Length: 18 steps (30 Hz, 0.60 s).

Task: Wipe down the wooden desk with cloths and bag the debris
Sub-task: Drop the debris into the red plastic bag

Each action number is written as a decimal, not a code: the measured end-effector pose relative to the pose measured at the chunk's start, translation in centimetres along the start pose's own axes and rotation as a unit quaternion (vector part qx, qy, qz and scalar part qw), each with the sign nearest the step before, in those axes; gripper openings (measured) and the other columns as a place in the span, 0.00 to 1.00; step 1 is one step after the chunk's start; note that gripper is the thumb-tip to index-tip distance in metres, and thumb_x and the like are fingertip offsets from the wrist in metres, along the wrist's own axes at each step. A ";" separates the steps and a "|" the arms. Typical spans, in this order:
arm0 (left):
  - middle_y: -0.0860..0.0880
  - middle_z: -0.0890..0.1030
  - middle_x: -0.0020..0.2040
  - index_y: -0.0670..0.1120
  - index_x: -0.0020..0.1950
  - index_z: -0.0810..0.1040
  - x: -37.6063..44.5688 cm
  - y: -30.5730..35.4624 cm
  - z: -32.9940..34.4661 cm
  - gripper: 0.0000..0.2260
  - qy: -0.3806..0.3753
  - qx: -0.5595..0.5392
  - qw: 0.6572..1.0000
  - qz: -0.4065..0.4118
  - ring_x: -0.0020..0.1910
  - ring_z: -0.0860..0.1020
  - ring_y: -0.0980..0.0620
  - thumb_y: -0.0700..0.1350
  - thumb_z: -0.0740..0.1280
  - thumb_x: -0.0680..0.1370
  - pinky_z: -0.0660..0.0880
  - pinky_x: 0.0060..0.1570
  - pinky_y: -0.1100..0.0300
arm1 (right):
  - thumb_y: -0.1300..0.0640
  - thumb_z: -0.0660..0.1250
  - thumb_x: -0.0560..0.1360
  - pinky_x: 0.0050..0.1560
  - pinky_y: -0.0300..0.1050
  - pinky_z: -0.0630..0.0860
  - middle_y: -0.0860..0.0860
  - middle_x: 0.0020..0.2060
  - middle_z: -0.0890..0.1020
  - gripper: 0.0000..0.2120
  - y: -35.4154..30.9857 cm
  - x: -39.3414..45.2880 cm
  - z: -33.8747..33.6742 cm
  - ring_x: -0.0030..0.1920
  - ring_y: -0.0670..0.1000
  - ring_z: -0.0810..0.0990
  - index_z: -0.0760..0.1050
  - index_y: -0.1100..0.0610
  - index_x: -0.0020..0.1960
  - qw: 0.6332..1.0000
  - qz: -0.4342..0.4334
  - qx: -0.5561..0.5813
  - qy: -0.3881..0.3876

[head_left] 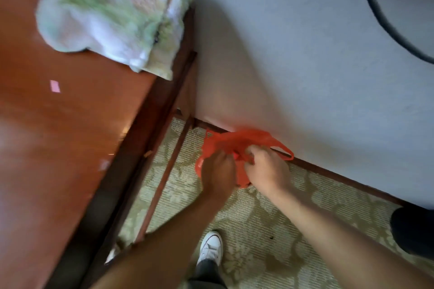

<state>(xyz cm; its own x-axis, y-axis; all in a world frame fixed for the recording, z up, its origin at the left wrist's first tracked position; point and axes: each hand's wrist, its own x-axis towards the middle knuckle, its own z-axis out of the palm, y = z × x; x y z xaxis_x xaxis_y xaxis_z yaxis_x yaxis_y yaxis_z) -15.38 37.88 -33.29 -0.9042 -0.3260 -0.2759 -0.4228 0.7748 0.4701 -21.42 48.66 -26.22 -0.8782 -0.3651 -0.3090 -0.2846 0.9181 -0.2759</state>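
Holding: both hands grip an orange plastic bag [231, 148] off the tabletop's right edge, over the carpet [270, 218].
Left hand [218, 171]: grip closed, pinching the bag at its 9 o'clock side.
Right hand [267, 166]: grip closed on the bag's 3 o'clock side.
Cloths [110, 16]: heaped at the tabletop's [58, 124] 12 o'clock corner.
Debris: pink scrap [55, 86] lies at 6 o'clock of the cloths.

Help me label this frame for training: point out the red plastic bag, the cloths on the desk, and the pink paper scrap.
red plastic bag [225, 139]: head view, upper crumpled part above the hands.
cloths [103, 14]: head view, middle of the green-and-white pile.
pink paper scrap [55, 86]: head view, centre of the scrap.
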 end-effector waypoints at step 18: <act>0.54 0.80 0.42 0.46 0.51 0.83 -16.0 -11.1 -31.1 0.05 0.225 -0.113 0.966 0.055 0.36 0.78 0.52 0.42 0.67 0.80 0.78 0.34 0.54 | 0.54 0.74 0.78 0.47 0.53 0.82 0.53 0.49 0.79 0.13 -31.0 -2.5 -9.5 0.50 0.56 0.80 0.81 0.60 0.59 0.937 -0.322 0.045 0.125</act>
<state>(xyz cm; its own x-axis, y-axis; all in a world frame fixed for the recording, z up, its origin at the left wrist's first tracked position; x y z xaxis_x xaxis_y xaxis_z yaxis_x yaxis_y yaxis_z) 1.88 17.64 -8.00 -0.8571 -0.4912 0.1549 -0.2801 0.6970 0.6601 -14.02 22.57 -8.26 -0.6007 -0.7816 0.1683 -0.7636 0.4984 -0.4106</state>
